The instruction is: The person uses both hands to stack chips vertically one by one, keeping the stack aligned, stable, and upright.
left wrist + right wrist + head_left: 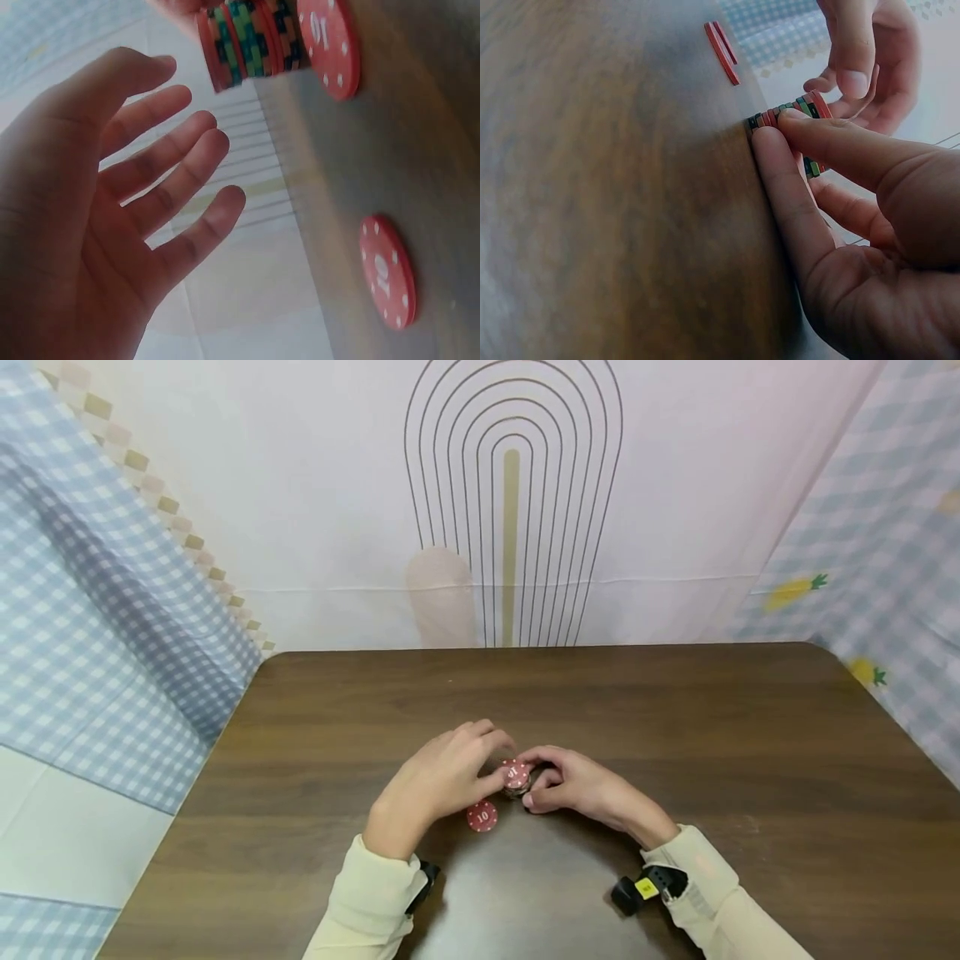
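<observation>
A short stack of poker chips (516, 777), red on top with green, black and red edges below, stands on the table between the two hands. My right hand (588, 789) holds its side, thumb and fingers around it in the right wrist view. Beside the stack, my left hand (450, 768) hovers with loosely bent, spread fingers; the left wrist view shows a gap between them and the chips. A red chip (482, 816) marked 10 lies flat in front of the stack. Another red chip (386, 274) lies farther off in the left wrist view, hidden in the head view.
The brown wooden table (300, 860) has rounded far corners. A pale cloth (322, 485) with arch lines hangs behind it. Blue checked cloths (90, 610) hang at both sides. Each wrist wears a black strap (666, 881).
</observation>
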{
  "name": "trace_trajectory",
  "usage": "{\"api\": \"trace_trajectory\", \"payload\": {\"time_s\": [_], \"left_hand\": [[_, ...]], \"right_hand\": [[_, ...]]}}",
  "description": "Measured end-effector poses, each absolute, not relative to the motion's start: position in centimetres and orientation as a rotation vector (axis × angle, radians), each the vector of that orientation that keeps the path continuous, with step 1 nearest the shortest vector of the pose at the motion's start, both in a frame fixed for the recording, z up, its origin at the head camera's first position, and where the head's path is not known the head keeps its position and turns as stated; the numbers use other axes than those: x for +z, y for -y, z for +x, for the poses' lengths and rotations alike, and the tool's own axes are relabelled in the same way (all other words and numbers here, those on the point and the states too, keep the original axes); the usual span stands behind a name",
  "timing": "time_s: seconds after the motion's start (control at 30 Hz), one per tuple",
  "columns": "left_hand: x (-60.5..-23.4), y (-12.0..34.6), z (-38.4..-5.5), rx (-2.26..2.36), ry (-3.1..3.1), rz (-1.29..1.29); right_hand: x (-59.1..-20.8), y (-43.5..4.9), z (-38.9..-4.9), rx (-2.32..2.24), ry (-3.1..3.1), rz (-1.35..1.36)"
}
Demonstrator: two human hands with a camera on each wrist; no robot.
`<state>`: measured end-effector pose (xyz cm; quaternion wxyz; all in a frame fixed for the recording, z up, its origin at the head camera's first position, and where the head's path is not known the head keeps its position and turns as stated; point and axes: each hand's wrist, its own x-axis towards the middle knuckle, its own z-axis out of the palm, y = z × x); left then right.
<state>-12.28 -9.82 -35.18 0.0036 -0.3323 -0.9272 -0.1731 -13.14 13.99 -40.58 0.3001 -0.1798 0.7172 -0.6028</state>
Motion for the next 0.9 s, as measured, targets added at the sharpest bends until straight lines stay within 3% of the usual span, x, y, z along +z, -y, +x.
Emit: {"api": "trace_trajectory", "payload": {"time_s": [0.43,0.9], "left_hand": [[-34.4,12.7,-12.3,-0.368,3.105,-0.720],[-34.2,13.5,-12.1,-0.389,3.268,-0.548]], "right_hand": [[-40.9,-13.7,-13.1,-1.634,-1.873,-0.492],[-40.9,-13.8,-13.1,-1.643,-1.870,-0.503]]}}
